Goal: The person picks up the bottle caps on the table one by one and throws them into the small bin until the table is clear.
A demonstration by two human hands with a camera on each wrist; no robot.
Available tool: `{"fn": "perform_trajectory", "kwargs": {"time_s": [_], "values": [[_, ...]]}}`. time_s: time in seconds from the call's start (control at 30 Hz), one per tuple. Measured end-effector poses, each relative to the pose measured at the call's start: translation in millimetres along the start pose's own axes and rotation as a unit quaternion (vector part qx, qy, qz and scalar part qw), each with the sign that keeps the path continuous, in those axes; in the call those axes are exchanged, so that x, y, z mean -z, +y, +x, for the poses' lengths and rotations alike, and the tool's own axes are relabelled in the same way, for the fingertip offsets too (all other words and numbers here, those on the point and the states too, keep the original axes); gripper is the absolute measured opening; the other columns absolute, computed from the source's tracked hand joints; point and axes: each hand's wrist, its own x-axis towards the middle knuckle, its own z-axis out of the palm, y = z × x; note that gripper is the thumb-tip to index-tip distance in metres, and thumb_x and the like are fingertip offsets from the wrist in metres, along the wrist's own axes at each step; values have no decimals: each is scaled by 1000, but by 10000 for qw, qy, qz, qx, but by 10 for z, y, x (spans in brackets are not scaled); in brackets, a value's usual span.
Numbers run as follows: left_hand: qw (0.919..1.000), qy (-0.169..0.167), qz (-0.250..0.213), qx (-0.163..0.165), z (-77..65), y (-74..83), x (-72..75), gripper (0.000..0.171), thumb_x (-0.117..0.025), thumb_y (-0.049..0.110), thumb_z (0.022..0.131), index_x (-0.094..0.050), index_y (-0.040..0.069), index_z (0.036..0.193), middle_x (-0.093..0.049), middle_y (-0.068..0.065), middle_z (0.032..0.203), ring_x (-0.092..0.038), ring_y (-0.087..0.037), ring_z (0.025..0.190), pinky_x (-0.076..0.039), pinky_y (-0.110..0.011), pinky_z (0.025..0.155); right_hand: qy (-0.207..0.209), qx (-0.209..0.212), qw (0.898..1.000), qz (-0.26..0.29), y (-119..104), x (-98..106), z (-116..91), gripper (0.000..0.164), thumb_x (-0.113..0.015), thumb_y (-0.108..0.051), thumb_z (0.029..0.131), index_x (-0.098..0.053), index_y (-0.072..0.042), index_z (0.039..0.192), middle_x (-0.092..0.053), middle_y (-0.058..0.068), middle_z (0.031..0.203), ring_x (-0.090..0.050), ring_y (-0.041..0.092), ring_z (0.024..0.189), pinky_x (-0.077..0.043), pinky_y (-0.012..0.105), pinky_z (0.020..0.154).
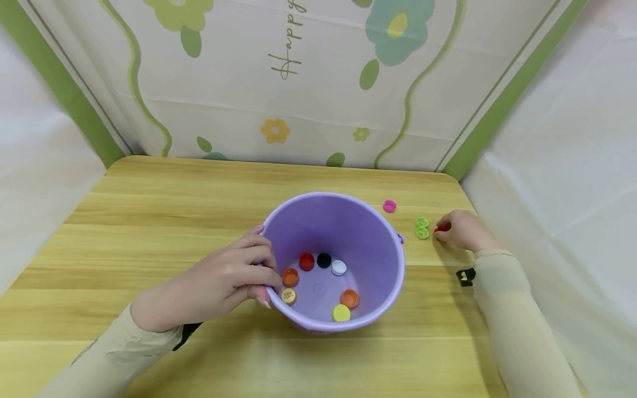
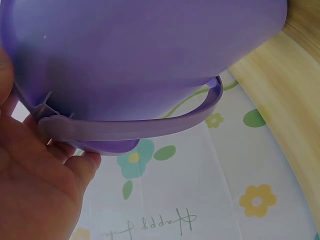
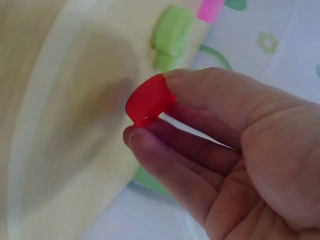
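Observation:
A purple bucket [image 1: 325, 326] stands on the wooden table, its mouth facing up in the head view. My left hand [image 1: 229, 279] grips its left rim, fingers over the edge; the left wrist view shows the bucket's handle [image 2: 145, 129] hanging by that hand. Several bottle caps lie on the bucket's floor, among them a black cap [image 1: 324, 260], a white cap [image 1: 339, 267] and a yellow cap [image 1: 341, 313]. At the table's right side my right hand [image 1: 465, 229] pinches a red bottle cap [image 3: 148, 98] between thumb and fingers.
Two green caps [image 1: 422, 228] lie close together on the table [image 1: 149, 221], just left of the right hand. Farther back is a pink cap [image 1: 390, 206]. A flower-printed curtain [image 1: 318, 99] rises behind the table, and white cloth [image 1: 562, 193] hangs along the right side.

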Motion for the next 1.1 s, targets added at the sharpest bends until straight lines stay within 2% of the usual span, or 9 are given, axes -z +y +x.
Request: {"fn": "perform_trajectory", "kwargs": {"time_s": [0.2, 0.33, 0.43, 0.53, 0.67, 0.77, 0.87, 0.97, 1.1], "values": [[9999, -76, 64, 133, -19, -3, -10, 34, -46, 47, 95, -71, 23, 96, -57, 9, 96, -50, -15, 107, -24, -54, 118, 406, 224, 9983, 345, -150, 180, -136, 21, -73, -12, 88, -73, 3, 102, -71, 11, 90, -66, 28, 83, -54, 44, 73], [9998, -92, 63, 146, -37, -8, -11, 35, -46, 47, 95, -70, 23, 97, -57, 9, 96, -50, -15, 107, -24, -54, 118, 840, 516, 9937, 537, -397, 356, -230, 23, -72, -14, 90, -73, 1, 108, -71, 13, 96, -68, 26, 81, -56, 39, 68], [9999, -78, 44, 115, -40, -10, -12, 35, -46, 47, 95, -70, 22, 97, -57, 9, 96, -50, -15, 107, -23, -54, 118, 1331, 886, 9852, 621, -654, 480, -330, 24, -74, -11, 89, -72, 0, 111, -71, 12, 98, -68, 23, 79, -58, 36, 67], [9999, -62, 48, 83, -38, -14, -15, 35, -47, 46, 95, -70, 21, 97, -57, 8, 96, -49, -15, 106, -24, -54, 118, 1930, 1405, 9691, 621, -937, 590, -449, 27, -77, -7, 85, -73, -3, 111, -69, 8, 99, -66, 18, 77, -56, 24, 67], [10000, -45, 52, 60, -38, -15, -16, 34, -48, 46, 94, -71, 21, 97, -57, 8, 96, -49, -14, 106, -24, -54, 118, 2576, 2264, 9374, 602, -1287, 703, -571, 32, -81, 0, 78, -74, -5, 109, -68, 4, 102, -65, 13, 76, -49, 9, 68], [10000, -30, 47, 56, -38, -11, -10, 34, -48, 46, 94, -71, 21, 97, -57, 8, 96, -50, -15, 106, -24, -53, 118, 2855, 2924, 9112, 518, -1504, 758, -619, 33, -83, 2, 73, -75, -4, 105, -69, 4, 101, -66, 12, 77, -51, 11, 70], [10000, -18, 42, 50, -36, -9, -4, 34, -48, 46, 94, -71, 21, 97, -57, 8, 95, -50, -15, 105, -24, -53, 118, 2915, 3445, 8909, 509, -1673, 769, -645, 29, -81, -4, 76, -76, -5, 104, -69, 4, 99, -66, 14, 79, -53, 15, 68], [10000, -30, 43, 45, -33, -10, -3, 34, -48, 46, 95, -71, 21, 97, -57, 8, 95, -50, -14, 105, -24, -54, 118, 2796, 3742, 8824, 562, -1800, 742, -675, 25, -79, -13, 82, -76, -6, 106, -68, 4, 100, -66, 15, 84, -53, 19, 68], [10000, -50, 42, 55, -29, -15, -6, 35, -47, 46, 95, -71, 21, 97, -57, 8, 95, -50, -15, 105, -25, -55, 117, 2612, 3920, 8805, 532, -1930, 686, -706, 24, -79, -13, 82, -75, -7, 106, -67, 3, 103, -65, 14, 83, -54, 20, 67]]}}
